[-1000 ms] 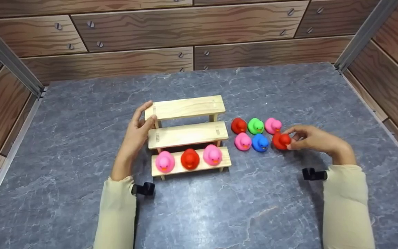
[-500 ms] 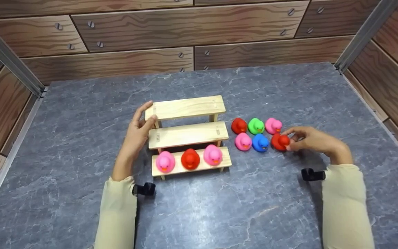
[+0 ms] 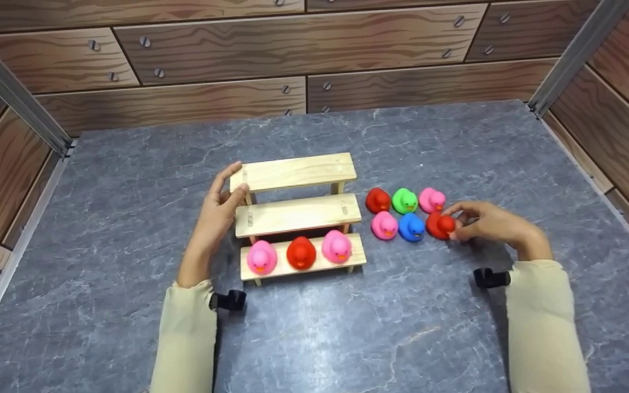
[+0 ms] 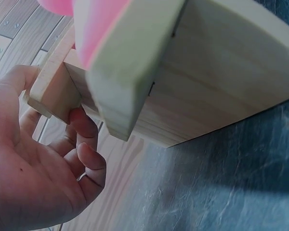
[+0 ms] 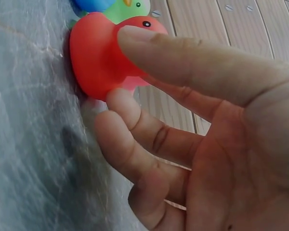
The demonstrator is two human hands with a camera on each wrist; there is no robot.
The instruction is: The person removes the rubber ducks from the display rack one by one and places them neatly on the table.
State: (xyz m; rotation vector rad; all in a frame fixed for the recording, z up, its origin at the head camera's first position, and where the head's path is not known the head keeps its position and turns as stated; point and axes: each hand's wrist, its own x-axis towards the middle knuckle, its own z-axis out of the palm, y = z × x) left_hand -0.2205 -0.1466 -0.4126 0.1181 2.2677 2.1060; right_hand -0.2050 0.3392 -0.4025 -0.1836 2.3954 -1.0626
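At the left end of a three-step wooden stand [image 3: 299, 215], my left hand [image 3: 220, 210] grips the top step; in the left wrist view its thumb and fingers lie round the board's end [image 4: 58, 94]. The bottom step carries a pink duck [image 3: 262, 257], a red duck [image 3: 301, 253] and another pink duck [image 3: 337, 246]. My right hand [image 3: 486, 222] pinches a red rubber duck [image 3: 439, 226] between thumb and fingers, low at the tabletop. This duck sits just right of a blue duck [image 3: 412, 227] and in front of a pink one [image 3: 432, 200].
Also right of the stand, a dark red duck [image 3: 378, 200], a green duck [image 3: 404, 201] and a pink duck [image 3: 384, 225] stand in two close rows with the others. Wood-patterned panels [image 3: 303, 49] wall in the grey marbled table [image 3: 314, 338] at the back and sides.
My right hand has slid the red duck slightly left, closer to the blue duck. The left hand keeps its hold on the stand.
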